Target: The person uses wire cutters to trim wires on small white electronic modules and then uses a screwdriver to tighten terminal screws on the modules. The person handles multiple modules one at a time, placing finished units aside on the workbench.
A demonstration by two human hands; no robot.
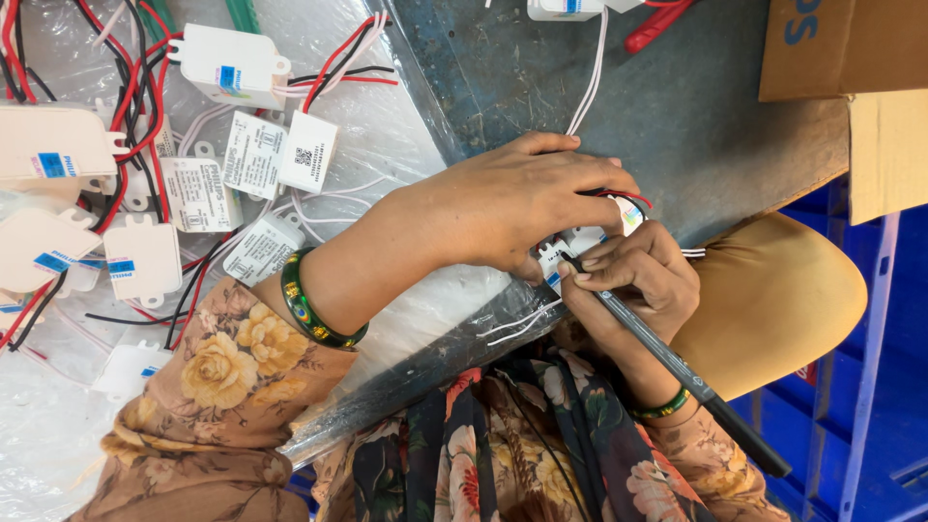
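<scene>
White driver box (580,242) under both hands.

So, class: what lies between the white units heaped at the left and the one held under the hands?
In the head view, between the heap and the held unit lies clear plastic sheet, crossed by the left forearm and loose white wires.

Your left hand (527,208) hides most of the small white module (580,242) so its shape cannot be told, the pen's (677,372) tip vanishes behind it, and the cardboard box (841,43) is cut off by the top edge.
</scene>
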